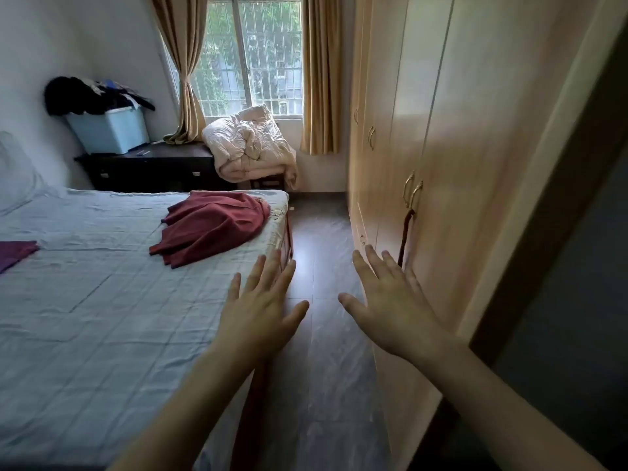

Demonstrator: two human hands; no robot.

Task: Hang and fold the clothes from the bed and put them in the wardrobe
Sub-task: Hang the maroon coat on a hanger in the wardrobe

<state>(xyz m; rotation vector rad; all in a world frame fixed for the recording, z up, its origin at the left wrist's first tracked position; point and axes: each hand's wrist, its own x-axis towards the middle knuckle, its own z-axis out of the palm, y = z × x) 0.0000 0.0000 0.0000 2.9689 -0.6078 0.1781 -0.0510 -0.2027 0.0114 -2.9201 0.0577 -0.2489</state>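
**Bedroom: hands, clothes, containers**

Left hand (pixel 261 311) and right hand (pixel 390 300): fingers spread flat, holding nothing, above the grey floor (pixel 323 368). Crumpled dark-red garment (pixel 210 226) and folded purple cloth (pixel 15 253) lie on the pale-blue sheeted bed (pixel 102 300). Light wooden wardrobe (pixel 458 147), doors closed, on the right. Light-blue plastic bin (pixel 108 130), heaped with dark clothes (pixel 85 95), on the dark worktop (pixel 153 164).

Head view looks forward and down; bed (pixel 102 300) left, wardrobe (pixel 441 164) right.
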